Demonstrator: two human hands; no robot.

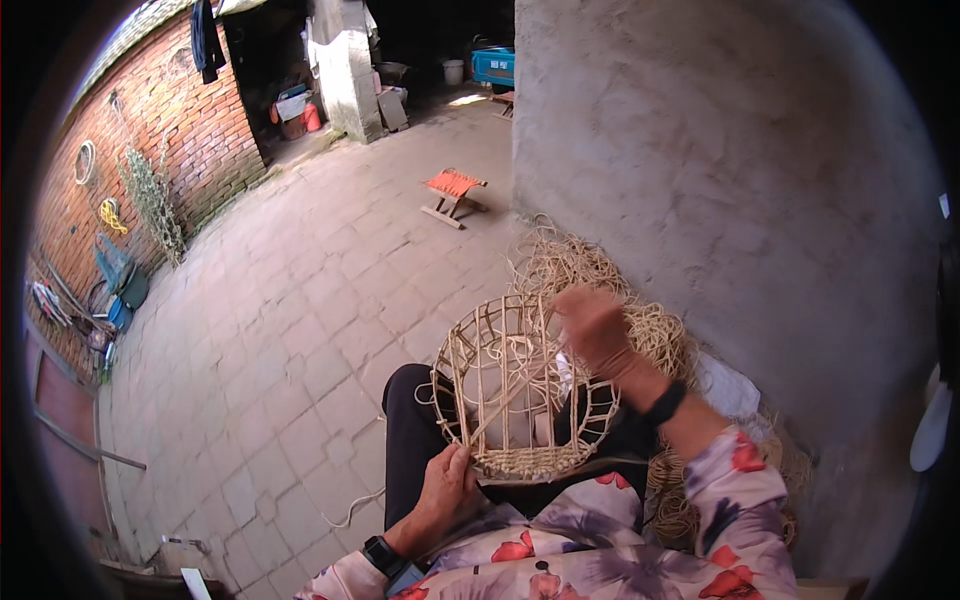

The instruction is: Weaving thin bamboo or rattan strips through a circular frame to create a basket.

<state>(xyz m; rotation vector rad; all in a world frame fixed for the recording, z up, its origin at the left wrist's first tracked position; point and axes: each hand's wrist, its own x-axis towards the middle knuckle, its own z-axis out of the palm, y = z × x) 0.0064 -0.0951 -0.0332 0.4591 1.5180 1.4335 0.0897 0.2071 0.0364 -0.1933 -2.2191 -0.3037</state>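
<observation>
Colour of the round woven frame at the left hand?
Pale straw-tan: the round woven frame shows best in the head view, the only one here.

Floor (300, 330): pale paving slabs, joints visible. On it you have an orange-seated folding stool (453, 187), a tangled cord heap (570, 262), one loose strand (350, 514). Your dark-trousered lap (408, 425) bears the round openwork frame (535, 463).

Woven basket (535, 461) straw-tan; cord heap (655, 338) tan; shirt (580, 540) pale pink, red-purple flowered; trousers (410, 430) black; stool seat (454, 183) orange.
</observation>
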